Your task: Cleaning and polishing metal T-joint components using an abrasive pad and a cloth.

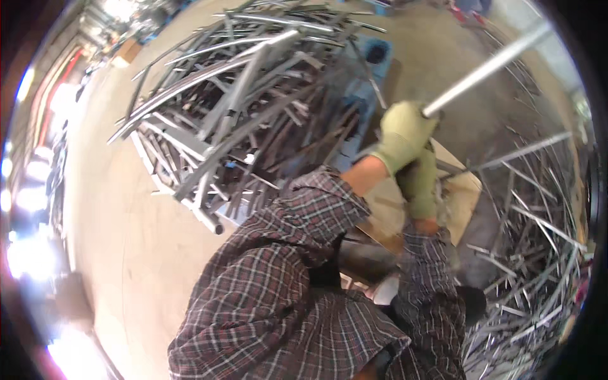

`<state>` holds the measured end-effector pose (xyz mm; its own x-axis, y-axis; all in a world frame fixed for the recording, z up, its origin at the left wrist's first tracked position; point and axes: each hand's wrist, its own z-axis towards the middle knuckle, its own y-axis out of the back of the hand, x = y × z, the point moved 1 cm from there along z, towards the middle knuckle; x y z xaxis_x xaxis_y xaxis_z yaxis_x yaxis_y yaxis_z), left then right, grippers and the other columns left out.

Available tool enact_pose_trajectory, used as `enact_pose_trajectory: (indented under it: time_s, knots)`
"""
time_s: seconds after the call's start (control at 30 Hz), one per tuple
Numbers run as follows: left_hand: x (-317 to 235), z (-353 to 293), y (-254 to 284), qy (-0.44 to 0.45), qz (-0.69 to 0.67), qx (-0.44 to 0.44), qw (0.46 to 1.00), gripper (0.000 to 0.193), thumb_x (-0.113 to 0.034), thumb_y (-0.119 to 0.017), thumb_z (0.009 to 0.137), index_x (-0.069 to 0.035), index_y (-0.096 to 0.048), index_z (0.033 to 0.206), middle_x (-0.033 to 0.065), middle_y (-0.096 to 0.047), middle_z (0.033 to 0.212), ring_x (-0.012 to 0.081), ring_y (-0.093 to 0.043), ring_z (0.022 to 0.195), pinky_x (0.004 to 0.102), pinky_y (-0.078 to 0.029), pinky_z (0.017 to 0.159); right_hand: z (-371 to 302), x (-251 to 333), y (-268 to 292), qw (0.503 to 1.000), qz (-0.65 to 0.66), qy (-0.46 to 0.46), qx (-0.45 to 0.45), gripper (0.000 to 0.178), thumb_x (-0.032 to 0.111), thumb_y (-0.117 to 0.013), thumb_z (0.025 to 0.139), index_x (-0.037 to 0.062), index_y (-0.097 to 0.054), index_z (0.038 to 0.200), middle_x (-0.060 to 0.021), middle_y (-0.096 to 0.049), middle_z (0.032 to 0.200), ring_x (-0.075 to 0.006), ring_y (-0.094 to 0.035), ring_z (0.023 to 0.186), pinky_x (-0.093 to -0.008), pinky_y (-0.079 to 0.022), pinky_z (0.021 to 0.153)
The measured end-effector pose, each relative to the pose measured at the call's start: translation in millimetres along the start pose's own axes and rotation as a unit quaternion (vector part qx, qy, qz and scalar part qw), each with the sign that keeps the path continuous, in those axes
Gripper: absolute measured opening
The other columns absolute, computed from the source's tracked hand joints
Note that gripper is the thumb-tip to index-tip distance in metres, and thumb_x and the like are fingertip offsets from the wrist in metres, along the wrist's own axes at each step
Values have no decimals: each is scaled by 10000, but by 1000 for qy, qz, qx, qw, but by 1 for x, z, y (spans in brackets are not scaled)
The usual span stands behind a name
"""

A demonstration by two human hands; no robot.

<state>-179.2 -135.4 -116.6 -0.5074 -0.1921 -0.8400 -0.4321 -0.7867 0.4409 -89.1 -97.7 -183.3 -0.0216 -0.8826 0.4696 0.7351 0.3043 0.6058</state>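
Observation:
My left hand (405, 132), in a pale yellow-green glove, is closed around one end of a long silvery metal tube (494, 66). The tube slants up and away to the far right. Just below and behind it is my right hand (419, 187), in a similar glove; its fingers are largely hidden behind the left hand and blurred, so what they hold cannot be made out. Under both hands lies a tan board (465, 193). A shorter grey metal bar (525, 150) runs right from beside the board.
A large heap of metal tubes and strips (253, 95) rises at the left on a blue pallet (370, 79). Many thin metal pieces (525, 253) lie scattered at the right. A cardboard box (128, 50) sits far left. Another person's legs (470, 9) show at the top right.

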Motion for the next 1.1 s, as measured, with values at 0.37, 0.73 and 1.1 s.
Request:
enact_pose_trajectory:
  time_s: [0.37, 0.73, 1.1]
  knots:
    - [-28, -15, 9, 55, -19, 45, 997, 192, -241, -667, 841, -76, -707, 932, 168, -668, 795, 368, -646, 774, 438, -505, 693, -62, -85, 32, 974, 72, -200, 80, 333, 171, -460, 986, 22, -539, 1273, -83, -594, 1187, -171, -574, 1017, -293, -458, 903]
    - [-34, -5, -20, -42, 18, -6, 999, 110, -225, -665, 803, -129, -715, 824, 133, -669, 726, 316, -671, 723, 437, -494, 672, -111, -118, -67, 851, 338, -394, -86, 374, 165, -365, 1025, 24, -459, 1358, -102, -537, 1292, -215, -511, 1155, -317, -390, 1024]
    - [-38, -12, -10, 22, -7, 8, 1000, 158, -209, -660, 848, -71, -705, 909, 160, -665, 783, 361, -649, 761, 414, -496, 660, -86, -145, 9, 831, 422, -349, -100, 404, 214, -432, 1009, -4, -464, 1348, -112, -545, 1280, -239, -536, 1141, -329, -409, 1013]
